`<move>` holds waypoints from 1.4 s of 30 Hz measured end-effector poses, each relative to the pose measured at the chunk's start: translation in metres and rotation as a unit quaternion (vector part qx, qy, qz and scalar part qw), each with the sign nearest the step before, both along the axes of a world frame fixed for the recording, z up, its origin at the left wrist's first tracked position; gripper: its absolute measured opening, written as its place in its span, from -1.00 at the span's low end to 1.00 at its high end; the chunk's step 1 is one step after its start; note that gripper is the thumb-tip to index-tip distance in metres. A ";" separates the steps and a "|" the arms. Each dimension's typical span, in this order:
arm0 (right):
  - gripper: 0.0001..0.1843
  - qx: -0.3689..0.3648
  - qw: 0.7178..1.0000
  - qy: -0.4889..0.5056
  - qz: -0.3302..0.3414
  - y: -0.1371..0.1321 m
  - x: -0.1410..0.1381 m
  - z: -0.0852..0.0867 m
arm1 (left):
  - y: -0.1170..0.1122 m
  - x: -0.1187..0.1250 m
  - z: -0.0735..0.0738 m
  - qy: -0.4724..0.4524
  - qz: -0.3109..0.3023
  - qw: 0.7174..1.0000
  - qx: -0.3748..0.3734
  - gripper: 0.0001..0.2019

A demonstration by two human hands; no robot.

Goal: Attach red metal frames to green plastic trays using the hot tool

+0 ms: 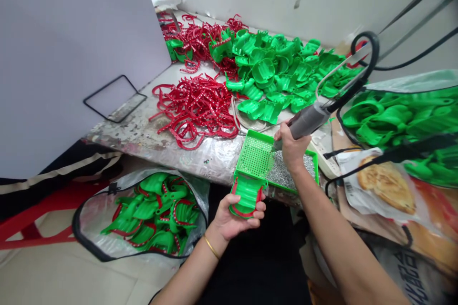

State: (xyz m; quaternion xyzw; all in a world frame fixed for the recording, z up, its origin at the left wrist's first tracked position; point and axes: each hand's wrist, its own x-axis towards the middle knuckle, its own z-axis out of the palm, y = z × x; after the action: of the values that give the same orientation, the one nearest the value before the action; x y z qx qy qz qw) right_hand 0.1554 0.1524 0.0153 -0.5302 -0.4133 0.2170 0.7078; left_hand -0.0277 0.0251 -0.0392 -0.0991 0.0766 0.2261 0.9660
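Note:
My left hand (238, 217) grips a curved green plastic piece with a red strip (247, 195) along its rim, held just in front of the table edge. In my right hand (292, 150) is a grey electric screwdriver (309, 119), its cable rising from the back end. The tool's tip points down over a green perforated tray (255, 152) and is partly hidden by my fingers. Small silvery screws (281, 169) fill the right part of that tray. The green piece sits close to the tray's front left corner.
Behind the tray lie a heap of red strips (200, 105) and a heap of green plastic pieces (265, 64). A bag of red-edged green pieces (153, 209) stands lower left. At right are another bag of green pieces (404, 109), a power strip (324, 157) and bread in a wrapper (384, 183).

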 end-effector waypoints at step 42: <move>-0.83 -0.065 0.989 0.064 0.113 -0.099 -0.057 0.040 | -0.002 0.002 0.001 -0.015 0.010 1.000 -0.006 -0.42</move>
State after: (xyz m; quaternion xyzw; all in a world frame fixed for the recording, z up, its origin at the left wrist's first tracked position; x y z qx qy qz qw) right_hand 0.0985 0.0538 0.0551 -0.5104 -0.4097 0.3555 0.6673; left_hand -0.0258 0.0231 -0.0383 -0.1091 0.0620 0.2335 0.9642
